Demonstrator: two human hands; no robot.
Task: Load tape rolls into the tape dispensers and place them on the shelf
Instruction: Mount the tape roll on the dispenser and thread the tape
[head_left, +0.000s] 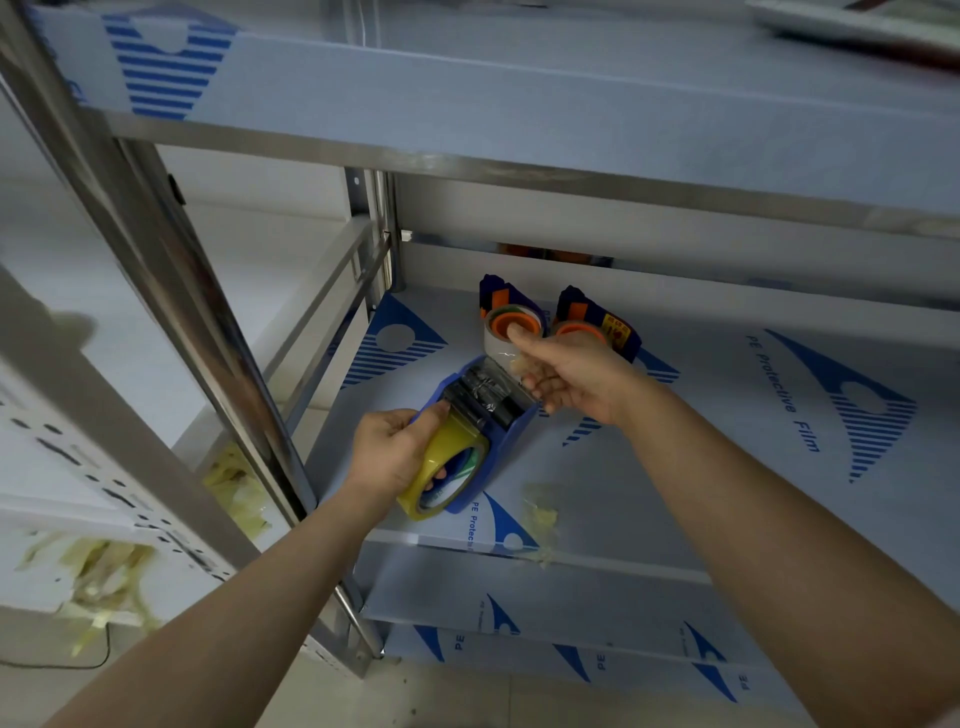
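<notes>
My left hand (395, 452) grips a blue tape dispenser (511, 423) with a yellowish tape roll (449, 470) in it, held just above the front left of the middle shelf (675, 467). A strip of clear tape runs from the dispenser's black roller up to my right hand (571, 376), which pinches its free end. Behind my right hand, two dark blue dispensers stand on the shelf: one (506, 312) with a clear roll on an orange hub, the other (597, 322) partly hidden by my hand.
The steel rack has an upper shelf (519, 104) overhead and lower shelves (571, 608) below, all under blue-printed protective film. A slanted steel post (171, 291) stands at the left. Crumpled tape scraps lie on the shelf's front edge (540, 519) and on the white surface (104, 571) at left.
</notes>
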